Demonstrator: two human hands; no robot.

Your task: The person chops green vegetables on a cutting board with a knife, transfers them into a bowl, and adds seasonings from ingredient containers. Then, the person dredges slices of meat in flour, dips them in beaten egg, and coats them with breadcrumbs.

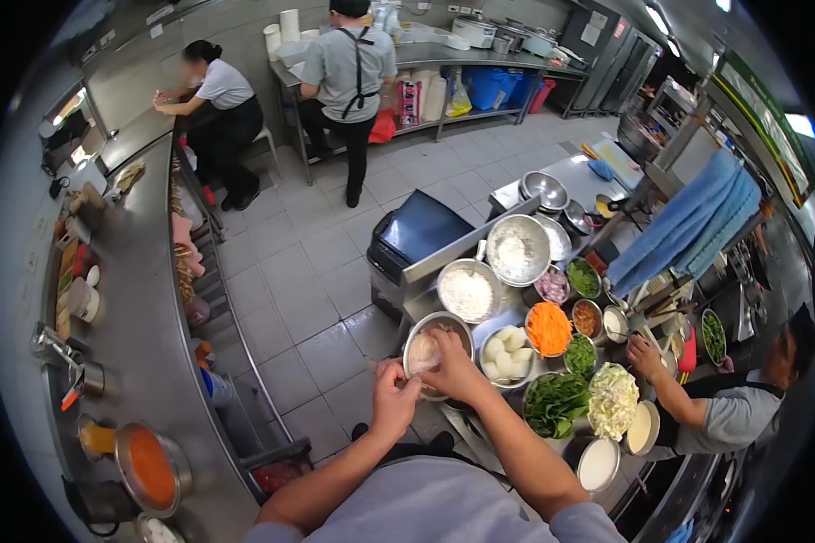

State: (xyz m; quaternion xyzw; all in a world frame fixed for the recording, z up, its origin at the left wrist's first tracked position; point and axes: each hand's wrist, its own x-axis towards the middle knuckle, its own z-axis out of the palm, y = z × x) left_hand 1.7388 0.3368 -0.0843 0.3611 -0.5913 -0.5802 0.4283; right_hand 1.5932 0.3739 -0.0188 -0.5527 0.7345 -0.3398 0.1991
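Note:
Both hands meet over a round metal bowl at the counter's near corner. My left hand is at the bowl's left edge, its fingers pinched together; what they hold is too small to make out. My right hand reaches over the bowl with curled fingers, against a pale, pinkish piece that looks like raw food. Behind the bowl stands a bowl of white flour. A container of peeled white pieces is to its right, beside shredded carrot.
Leafy greens, chopped cabbage and white liquid are to the right. A co-worker reaches in from the right. A black bin stands beyond the counter. Two other people are farther back. A steel counter runs along the left.

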